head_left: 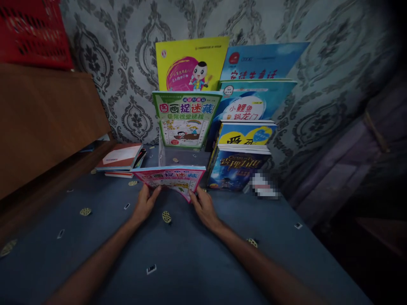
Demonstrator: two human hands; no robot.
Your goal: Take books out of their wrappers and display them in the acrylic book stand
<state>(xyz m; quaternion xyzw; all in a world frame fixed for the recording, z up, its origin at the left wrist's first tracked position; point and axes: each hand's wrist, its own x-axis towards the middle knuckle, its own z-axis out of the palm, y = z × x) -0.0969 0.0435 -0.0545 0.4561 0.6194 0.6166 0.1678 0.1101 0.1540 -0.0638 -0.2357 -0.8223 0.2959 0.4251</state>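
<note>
Both my hands grip a thin pink-bordered book by its sides, cover towards me and tilted back. My left hand has its left lower edge, and my right hand has the right lower corner, thumbs on the front. Right behind it is a clear stand. On that stand a green-bordered book leans upright, with a yellow book taller behind it. Beside them, to the right, stand a dark blue book, a yellow and blue book, a turquoise book and a blue book.
A short stack of books lies flat at the left, near a wooden cabinet with a red basket on top. Patterned wallpaper backs the dark blue tablecloth. A curtain hangs at the right, by a blurred-out white item.
</note>
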